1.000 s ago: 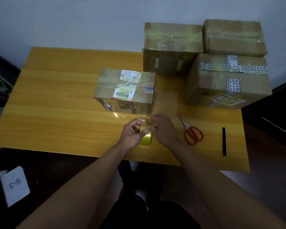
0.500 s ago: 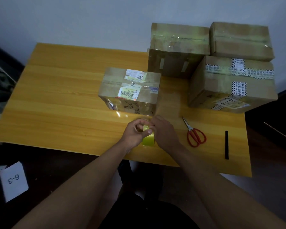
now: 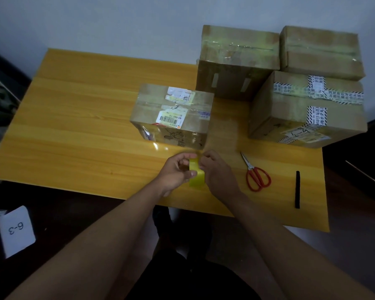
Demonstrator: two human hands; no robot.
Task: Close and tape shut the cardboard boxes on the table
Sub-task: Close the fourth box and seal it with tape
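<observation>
- The yellow desk (image 3: 74, 126) held four cardboard boxes (image 3: 173, 113), all closed, in the middle and far right.
- Both hands met near the desk's near edge: the left hand (image 3: 175, 172) gripped the tape roll (image 3: 196, 175), and the right hand (image 3: 217, 172) pinched its top.
- Red scissors (image 3: 256, 173) lay just right.

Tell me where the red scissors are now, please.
In the head view the red scissors lie flat on the table, just right of the right hand, with the black stick further right.
</observation>
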